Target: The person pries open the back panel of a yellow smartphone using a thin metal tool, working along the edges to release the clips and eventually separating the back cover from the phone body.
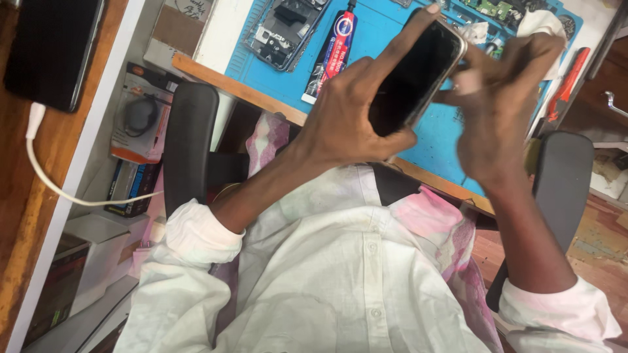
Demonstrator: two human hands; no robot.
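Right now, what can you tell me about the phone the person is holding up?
The phone is a slim dark slab with a glossy black screen that is off and a pale metal-looking rim. It is tilted, top corner pointing away. The left hand wraps around it, a finger stretched along its top edge. The right hand, blurred, touches its far side. It hangs above the blue work mat.

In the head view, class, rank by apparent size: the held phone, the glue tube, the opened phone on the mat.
1. Held phone, largest, though nearest the camera in the left hand.
2. Opened phone.
3. Glue tube; close to the opened phone, so unsure.
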